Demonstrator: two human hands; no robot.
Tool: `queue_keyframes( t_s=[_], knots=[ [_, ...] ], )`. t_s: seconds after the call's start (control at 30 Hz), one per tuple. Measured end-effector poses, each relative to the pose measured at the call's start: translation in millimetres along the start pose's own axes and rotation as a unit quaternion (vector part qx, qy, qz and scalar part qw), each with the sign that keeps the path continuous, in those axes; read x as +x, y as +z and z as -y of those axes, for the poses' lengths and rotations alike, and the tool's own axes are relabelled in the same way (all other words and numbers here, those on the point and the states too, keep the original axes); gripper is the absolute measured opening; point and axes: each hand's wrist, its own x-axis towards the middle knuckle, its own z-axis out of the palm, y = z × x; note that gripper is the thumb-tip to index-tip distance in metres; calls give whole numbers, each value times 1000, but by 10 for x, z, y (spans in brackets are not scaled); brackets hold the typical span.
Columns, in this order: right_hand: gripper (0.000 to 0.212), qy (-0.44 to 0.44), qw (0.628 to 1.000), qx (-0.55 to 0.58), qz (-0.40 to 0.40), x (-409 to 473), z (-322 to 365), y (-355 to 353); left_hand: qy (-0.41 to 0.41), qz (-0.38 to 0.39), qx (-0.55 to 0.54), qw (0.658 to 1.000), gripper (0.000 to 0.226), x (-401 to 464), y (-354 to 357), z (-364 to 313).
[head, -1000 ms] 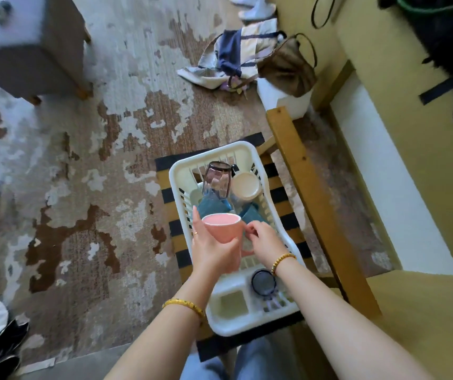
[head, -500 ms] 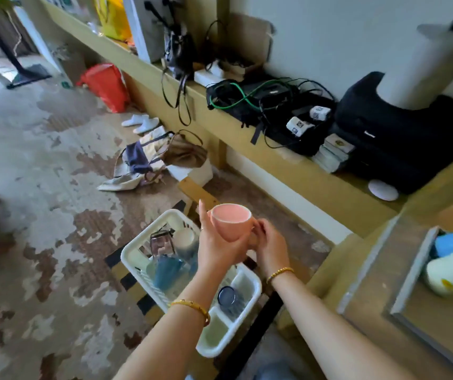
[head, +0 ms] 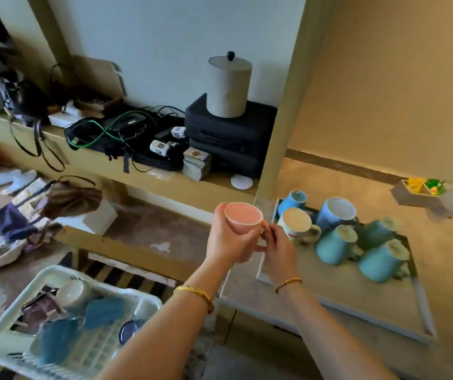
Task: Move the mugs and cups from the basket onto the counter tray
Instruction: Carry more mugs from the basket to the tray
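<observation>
I hold a pink mug (head: 243, 218) upright in mid-air with both hands. My left hand (head: 226, 239) wraps its body and my right hand (head: 278, 245) pinches the handle side. The mug hangs just left of the counter tray (head: 357, 294), near its front left corner. On the tray stand several mugs: two light blue ones (head: 335, 212), a cream one (head: 298, 224) and three teal ones (head: 335, 244). The white basket (head: 8, 325) sits low at the bottom left with a dark glass (head: 40, 308), a white cup (head: 73, 293) and teal mugs (head: 104, 311) inside.
A wooden chair rail (head: 126, 250) runs between basket and counter. A long shelf (head: 137, 174) behind carries cables, black cases (head: 230, 138) and a paper towel roll (head: 229, 86). A small box with sachets (head: 417, 190) sits on the counter at the far right. Bags lie on the floor at left.
The view has swung up and right from the basket to the counter. Both hands have carried the pink mug up out of the basket and rightward to the tray's edge.
</observation>
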Motion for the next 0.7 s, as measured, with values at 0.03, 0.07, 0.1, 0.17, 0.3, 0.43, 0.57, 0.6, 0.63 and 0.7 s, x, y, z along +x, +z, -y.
queue_keyframes(
  t_s=[0.03,0.07,0.1,0.17,0.3,0.43,0.57,0.6,0.63,0.7],
  knots=[
    [22,8,1000,11,-6,25,-28,-166,2,8,-5,1000,89,-19,166,-33],
    [22,13,1000,15,-16,45,-67,-327,6,19,-7,1000,86,-31,320,-65],
    [20,15,1000,4,-27,71,-115,-475,10,32,-3,999,84,-36,460,-91],
    [15,3,997,-67,-43,134,-255,-758,13,73,12,997,93,-17,702,-134],
    [12,15,990,-137,-12,265,-504,-1184,33,134,85,987,111,57,1031,-149],
    [16,48,981,-185,38,322,-721,-1413,30,150,144,978,107,29,1238,-75],
    [19,53,976,-204,56,325,-838,-1497,12,143,170,975,111,-54,1340,39],
    [22,50,976,-205,61,317,-843,-1507,10,141,179,974,111,-65,1349,64],
    [24,48,975,-204,67,310,-857,-1515,8,142,189,972,111,-72,1355,85],
    [26,43,971,-220,77,291,-879,-1537,4,149,200,968,110,-89,1358,119]
  ],
)
